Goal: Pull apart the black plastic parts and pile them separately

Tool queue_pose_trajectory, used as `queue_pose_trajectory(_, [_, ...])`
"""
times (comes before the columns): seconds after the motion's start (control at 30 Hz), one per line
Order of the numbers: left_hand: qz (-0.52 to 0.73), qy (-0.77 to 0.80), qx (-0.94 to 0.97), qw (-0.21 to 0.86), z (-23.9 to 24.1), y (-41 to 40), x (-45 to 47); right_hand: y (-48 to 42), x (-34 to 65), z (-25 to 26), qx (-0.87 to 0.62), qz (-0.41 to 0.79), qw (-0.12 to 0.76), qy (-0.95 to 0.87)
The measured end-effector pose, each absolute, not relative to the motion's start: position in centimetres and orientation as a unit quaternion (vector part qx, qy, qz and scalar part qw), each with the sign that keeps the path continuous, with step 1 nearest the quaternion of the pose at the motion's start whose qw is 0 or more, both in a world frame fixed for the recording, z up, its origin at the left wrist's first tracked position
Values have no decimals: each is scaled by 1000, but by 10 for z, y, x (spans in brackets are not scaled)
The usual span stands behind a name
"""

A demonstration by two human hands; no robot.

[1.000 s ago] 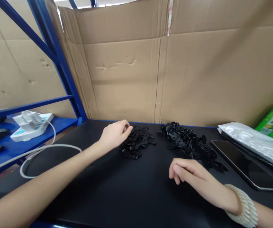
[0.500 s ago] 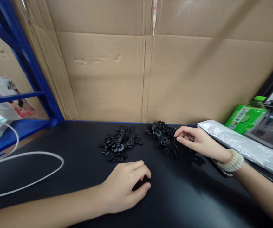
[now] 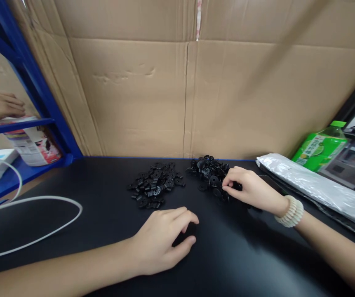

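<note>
Two heaps of small black plastic parts lie on the black tabletop (image 3: 109, 231). The left heap (image 3: 157, 185) holds pieces with perforated round ends; the right heap (image 3: 210, 171) has round, disc-like pieces with holes. My right hand (image 3: 245, 185), a pale beaded band on its wrist, is at the right heap's right edge. Its thumb and index fingertips are pinched together, and whatever lies between them is too small to make out. In front of the left heap, my left hand (image 3: 166, 239) rests on the tabletop, thumb and index finger apart with nothing between them.
A white cable (image 3: 80, 208) loops over the table's left side. Behind stands a cardboard wall (image 3: 134, 99). On the right are a silvery plastic package (image 3: 307, 177) and a green-labelled bottle (image 3: 319, 146). Another person's hand (image 3: 1, 105) is above a printed tub (image 3: 36, 144) on the blue rack (image 3: 49, 103).
My right hand has shifted slightly left and nearer to me along the right heap, its fingertips now together. My left hand has barely moved. At left, the other person's hand and the tub have moved.
</note>
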State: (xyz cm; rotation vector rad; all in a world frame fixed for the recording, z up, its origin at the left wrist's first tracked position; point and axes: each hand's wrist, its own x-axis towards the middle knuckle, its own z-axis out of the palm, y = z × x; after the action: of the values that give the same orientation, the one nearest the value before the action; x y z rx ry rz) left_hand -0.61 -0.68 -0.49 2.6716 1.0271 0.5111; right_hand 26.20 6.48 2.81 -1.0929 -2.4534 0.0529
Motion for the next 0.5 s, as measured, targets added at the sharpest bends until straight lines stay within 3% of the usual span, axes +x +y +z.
queue_pose_trajectory(0.23, [180, 350, 911, 124, -5, -8, -7, 65, 266, 32, -397, 24, 337, -853])
queue_pose_trajectory(0.5, [171, 355, 911, 118, -4, -7, -5, 62, 266, 34, -328, -73, 369, -867])
